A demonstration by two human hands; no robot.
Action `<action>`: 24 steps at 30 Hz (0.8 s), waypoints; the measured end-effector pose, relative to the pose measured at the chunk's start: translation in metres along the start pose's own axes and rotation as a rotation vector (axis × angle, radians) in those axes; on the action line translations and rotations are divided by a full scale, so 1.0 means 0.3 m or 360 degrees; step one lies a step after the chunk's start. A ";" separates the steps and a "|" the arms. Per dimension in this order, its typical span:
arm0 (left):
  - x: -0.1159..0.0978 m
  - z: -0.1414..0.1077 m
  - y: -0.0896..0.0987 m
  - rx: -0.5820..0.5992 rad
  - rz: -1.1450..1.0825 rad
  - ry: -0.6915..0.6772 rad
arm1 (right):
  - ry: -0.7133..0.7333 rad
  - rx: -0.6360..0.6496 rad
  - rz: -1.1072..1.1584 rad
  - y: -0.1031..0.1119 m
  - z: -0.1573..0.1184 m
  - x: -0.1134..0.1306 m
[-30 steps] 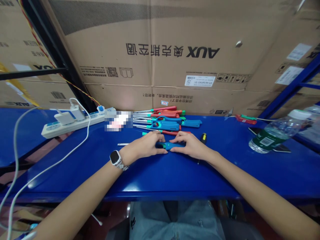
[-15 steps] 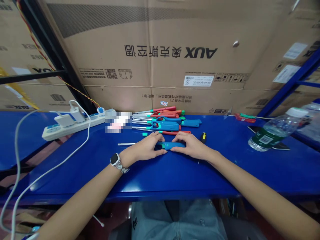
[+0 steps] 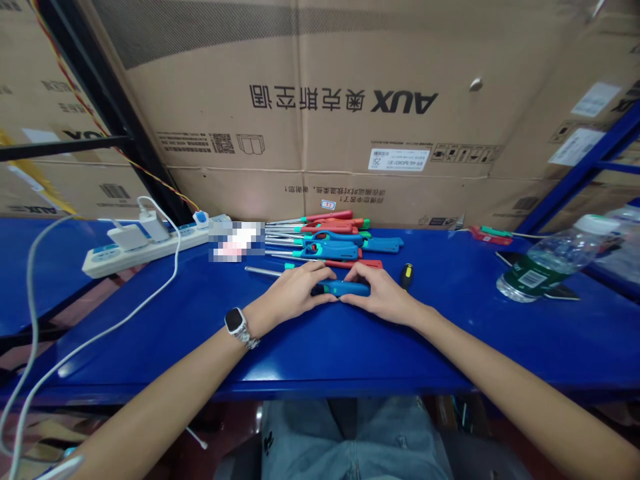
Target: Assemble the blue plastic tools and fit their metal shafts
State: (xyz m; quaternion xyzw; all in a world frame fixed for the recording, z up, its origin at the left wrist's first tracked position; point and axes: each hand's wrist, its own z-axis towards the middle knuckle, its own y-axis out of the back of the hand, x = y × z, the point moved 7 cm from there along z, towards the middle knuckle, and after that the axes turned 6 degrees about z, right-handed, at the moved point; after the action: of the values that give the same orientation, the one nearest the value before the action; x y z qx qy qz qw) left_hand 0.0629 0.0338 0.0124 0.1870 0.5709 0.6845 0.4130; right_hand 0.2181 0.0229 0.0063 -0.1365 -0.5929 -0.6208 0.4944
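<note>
A blue gas lighter (image 3: 347, 288) with a long metal barrel lies between my hands, just above or on the blue tabletop. My left hand (image 3: 299, 288) pinches it near the trigger end, fingers over the top and thumb along the near side. The metal barrel sticks out to the left past that hand. My right hand (image 3: 385, 293) grips the handle end between thumb and fingers. Beyond my hands lies a pile of similar lighters: a blue one (image 3: 330, 251), a red one (image 3: 327, 228) and several others, barrels pointing left. A black and yellow screwdriver (image 3: 407, 275) rests beside my right hand.
A white power strip (image 3: 105, 261) with plugged-in chargers and cables lies at the left. On the right are a plastic bottle (image 3: 545, 267), a dark flat device (image 3: 563, 293) beneath it, and a red and green item (image 3: 490, 234). Large cardboard boxes (image 3: 340, 47) stand behind the blue table (image 3: 350, 353).
The held lighter has turned slightly: its barrel tip has shifted right and away from me. My left hand has moved a little to the right along with it. My right hand keeps its grip.
</note>
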 end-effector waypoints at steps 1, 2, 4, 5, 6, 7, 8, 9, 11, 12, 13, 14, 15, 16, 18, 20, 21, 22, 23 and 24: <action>-0.006 -0.002 0.002 -0.0018 0.0026 -0.0033 | 0.0019 0.0021 0.0010 -0.003 -0.001 0.005; -0.012 -0.004 0.003 -0.0033 0.0046 -0.0064 | 0.0034 0.0043 0.0014 -0.006 -0.003 0.010; -0.020 -0.007 0.004 -0.0043 0.0067 -0.0104 | 0.0055 0.0066 0.0002 -0.010 -0.005 0.015; -0.020 -0.008 0.004 -0.0043 0.0068 -0.0111 | 0.0069 0.0061 -0.0008 -0.010 -0.007 0.017; -0.019 -0.008 0.005 -0.0040 0.0059 -0.0115 | 0.0087 0.0048 -0.0016 -0.009 -0.008 0.019; -0.017 -0.008 0.007 -0.0039 0.0036 -0.0117 | 0.0108 0.0035 -0.0018 -0.008 -0.009 0.021; -0.015 -0.007 0.009 -0.0038 -0.0002 -0.0122 | 0.0129 0.0024 -0.0014 -0.006 -0.010 0.023; -0.012 -0.006 0.012 -0.0040 -0.0050 -0.0131 | 0.0149 0.0014 -0.0009 -0.005 -0.010 0.025; -0.009 -0.004 0.018 -0.0046 -0.0144 -0.0159 | 0.0181 0.0003 -0.0008 -0.004 -0.012 0.030; -0.008 -0.003 0.021 -0.0051 -0.0172 -0.0174 | 0.0192 0.0003 -0.0013 -0.004 -0.013 0.032; -0.008 -0.003 0.023 -0.0055 -0.0181 -0.0188 | 0.0201 0.0005 -0.0021 -0.005 -0.014 0.033; -0.008 -0.003 0.024 -0.0059 -0.0177 -0.0198 | 0.0209 0.0008 -0.0031 -0.005 -0.016 0.035; -0.008 -0.002 0.025 -0.0060 -0.0162 -0.0203 | 0.0216 0.0014 -0.0044 -0.007 -0.017 0.036; -0.010 -0.002 0.024 -0.0057 -0.0137 -0.0209 | 0.0226 0.0014 -0.0059 -0.007 -0.018 0.037; -0.011 -0.001 0.022 -0.0044 -0.0069 -0.0212 | 0.0255 0.0010 -0.0094 -0.008 -0.020 0.040; -0.007 0.001 0.021 -0.0036 -0.0005 -0.0203 | 0.0289 -0.0001 -0.0130 -0.008 -0.022 0.044; -0.003 0.002 0.023 -0.0035 0.0014 -0.0199 | 0.0298 -0.0004 -0.0144 -0.008 -0.022 0.046; 0.003 0.003 0.026 -0.0032 0.0020 -0.0197 | 0.0302 -0.0006 -0.0157 -0.008 -0.023 0.048; 0.011 0.003 0.030 -0.0027 0.0013 -0.0198 | 0.0300 -0.0005 -0.0166 -0.007 -0.023 0.049; 0.021 0.003 0.036 -0.0024 -0.0005 -0.0205 | 0.0294 -0.0005 -0.0173 -0.005 -0.023 0.050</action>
State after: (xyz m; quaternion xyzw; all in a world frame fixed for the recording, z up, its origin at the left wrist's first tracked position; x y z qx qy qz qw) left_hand 0.0561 0.0391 0.0216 0.2267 0.5383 0.6747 0.4513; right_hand 0.2128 0.0100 0.0150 -0.0470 -0.5503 -0.6575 0.5124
